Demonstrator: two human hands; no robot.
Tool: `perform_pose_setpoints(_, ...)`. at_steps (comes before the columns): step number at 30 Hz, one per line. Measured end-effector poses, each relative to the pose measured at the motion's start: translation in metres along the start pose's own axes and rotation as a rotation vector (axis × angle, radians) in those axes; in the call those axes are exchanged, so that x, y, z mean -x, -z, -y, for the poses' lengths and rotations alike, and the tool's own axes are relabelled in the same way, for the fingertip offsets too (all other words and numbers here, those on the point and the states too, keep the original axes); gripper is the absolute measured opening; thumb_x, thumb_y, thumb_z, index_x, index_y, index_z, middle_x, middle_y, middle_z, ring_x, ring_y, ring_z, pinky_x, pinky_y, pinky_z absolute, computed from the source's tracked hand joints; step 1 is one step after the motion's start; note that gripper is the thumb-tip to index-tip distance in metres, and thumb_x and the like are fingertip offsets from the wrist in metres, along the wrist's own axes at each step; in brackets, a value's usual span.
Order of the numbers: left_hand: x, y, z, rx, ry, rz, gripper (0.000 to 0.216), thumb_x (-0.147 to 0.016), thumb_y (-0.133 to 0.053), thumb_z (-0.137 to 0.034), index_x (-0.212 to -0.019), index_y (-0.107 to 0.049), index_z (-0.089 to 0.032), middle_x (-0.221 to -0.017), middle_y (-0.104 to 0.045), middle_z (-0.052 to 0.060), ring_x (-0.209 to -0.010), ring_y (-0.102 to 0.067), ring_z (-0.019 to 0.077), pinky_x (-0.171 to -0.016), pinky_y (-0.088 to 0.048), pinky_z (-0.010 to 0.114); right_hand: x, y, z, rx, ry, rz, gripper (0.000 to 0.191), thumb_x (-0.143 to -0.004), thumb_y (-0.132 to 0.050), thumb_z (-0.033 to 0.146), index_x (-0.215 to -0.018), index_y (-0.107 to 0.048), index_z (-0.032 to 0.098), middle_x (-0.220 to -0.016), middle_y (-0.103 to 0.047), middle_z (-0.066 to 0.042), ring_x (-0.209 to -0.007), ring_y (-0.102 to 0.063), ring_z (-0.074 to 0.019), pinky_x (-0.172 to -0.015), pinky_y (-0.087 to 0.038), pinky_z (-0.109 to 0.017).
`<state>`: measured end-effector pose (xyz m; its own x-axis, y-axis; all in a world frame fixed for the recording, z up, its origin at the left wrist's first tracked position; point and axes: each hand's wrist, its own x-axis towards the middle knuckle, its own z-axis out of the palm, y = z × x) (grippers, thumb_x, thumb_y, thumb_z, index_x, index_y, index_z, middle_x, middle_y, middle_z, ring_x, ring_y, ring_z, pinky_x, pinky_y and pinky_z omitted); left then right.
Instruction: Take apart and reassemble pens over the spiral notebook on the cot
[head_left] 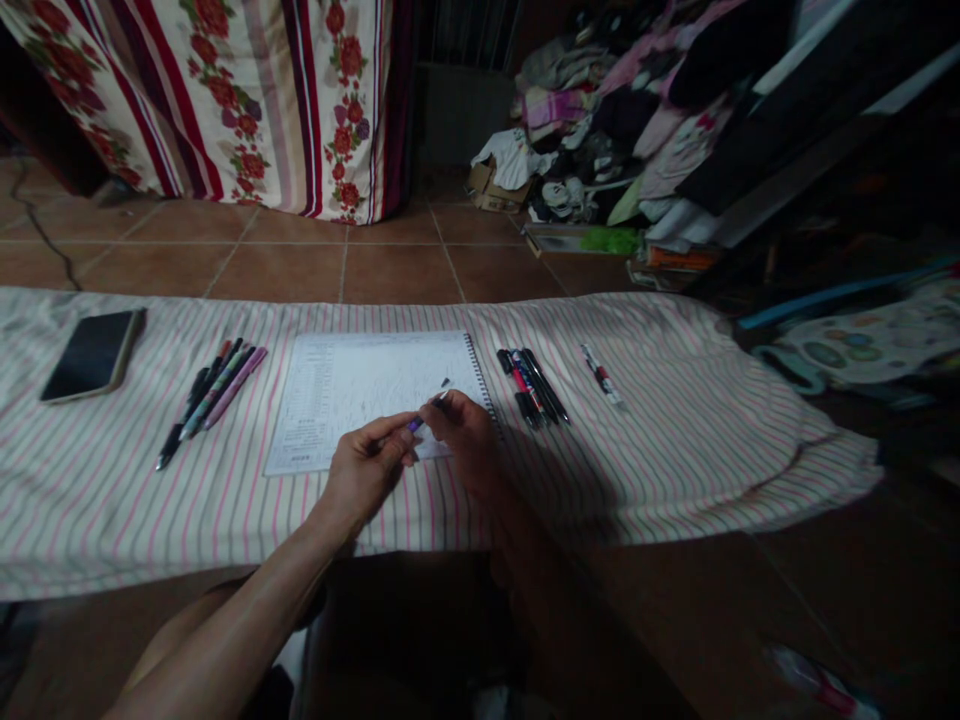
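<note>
Both of my hands meet over the lower edge of a spiral notebook (360,385) that lies open on a striped cloth (637,440). My left hand (367,470) pinches the purple end of a pen (427,412). My right hand (469,440) grips the same pen nearer its dark tip, which points up and to the right. A group of several pens (214,395) lies left of the notebook. Another group of pens (532,385) lies right of it, with a single white pen (602,376) farther right.
A dark phone (94,355) rests at the cloth's left end. Beyond the cloth are brown floor tiles (390,265), a floral hanging fabric (225,100) at the back left and a heap of clothes (622,120) at the back right. A patterned mat (870,345) lies at right.
</note>
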<state>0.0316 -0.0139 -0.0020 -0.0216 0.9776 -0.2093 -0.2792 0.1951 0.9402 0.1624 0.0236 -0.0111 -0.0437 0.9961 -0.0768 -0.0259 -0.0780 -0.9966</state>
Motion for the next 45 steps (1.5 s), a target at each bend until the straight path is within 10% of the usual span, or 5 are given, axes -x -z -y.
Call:
perform_pose_setpoints(5, 0.000, 0.000, -0.002, 0.054, 0.027, 0.021, 0.031, -0.067, -0.071, -0.028, -0.095, -0.071, -0.015, -0.056, -0.060, -0.001, -0.056, -0.053, 0.0095, -0.059, -0.041, 0.023, 0.002, 0.002, 0.004, -0.205, -0.009, 0.108, 0.035, -0.072, -0.063, 0.045, -0.099, -0.063, 0.022, -0.083, -0.063, 0.000, -0.052, -0.041, -0.0065, -0.051, -0.033, -0.023)
perform_pose_setpoints(15, 0.000, -0.001, -0.001, 0.006, 0.024, -0.004, 0.033, -0.065, -0.073, -0.031, -0.093, -0.068, -0.014, -0.055, -0.058, -0.001, -0.056, -0.053, 0.0109, -0.058, -0.040, 0.024, 0.000, -0.001, -0.001, -0.048, 0.031, 0.017, 0.025, -0.069, -0.067, 0.042, -0.068, -0.059, 0.019, -0.053, -0.048, 0.006, -0.050, -0.042, -0.0082, -0.051, -0.033, -0.022)
perform_pose_setpoints(22, -0.002, 0.002, 0.001, 0.018, 0.020, 0.026, 0.029, -0.066, -0.072, -0.034, -0.088, -0.069, -0.015, -0.054, -0.058, -0.002, -0.052, -0.051, 0.0094, -0.054, -0.038, 0.022, 0.004, 0.002, 0.004, -0.224, -0.026, 0.145, 0.036, -0.073, -0.063, 0.044, -0.103, -0.063, 0.024, -0.099, -0.065, -0.003, -0.056, -0.045, -0.0070, -0.052, -0.035, -0.023)
perform_pose_setpoints(31, -0.001, 0.003, 0.003, -0.018, 0.000, 0.014, 0.026, -0.068, -0.070, -0.032, -0.087, -0.068, -0.014, -0.058, -0.061, 0.000, -0.055, -0.055, 0.0103, -0.058, -0.042, 0.023, 0.000, -0.002, 0.000, -0.086, 0.025, 0.043, 0.022, -0.069, -0.066, 0.041, -0.074, -0.064, 0.019, -0.054, -0.051, 0.005, -0.050, -0.042, -0.0082, -0.051, -0.034, -0.023)
perform_pose_setpoints(45, -0.005, 0.005, -0.018, 0.388, 0.184, -0.018, 0.010, -0.075, -0.066, -0.018, -0.082, -0.064, -0.012, -0.073, -0.070, 0.005, -0.069, -0.068, 0.0160, -0.081, -0.052, 0.031, 0.001, 0.003, 0.005, -0.230, 0.011, 0.004, 0.028, -0.072, -0.064, 0.043, -0.090, -0.068, 0.021, -0.087, -0.068, -0.004, -0.067, -0.054, -0.0112, -0.052, -0.039, -0.022)
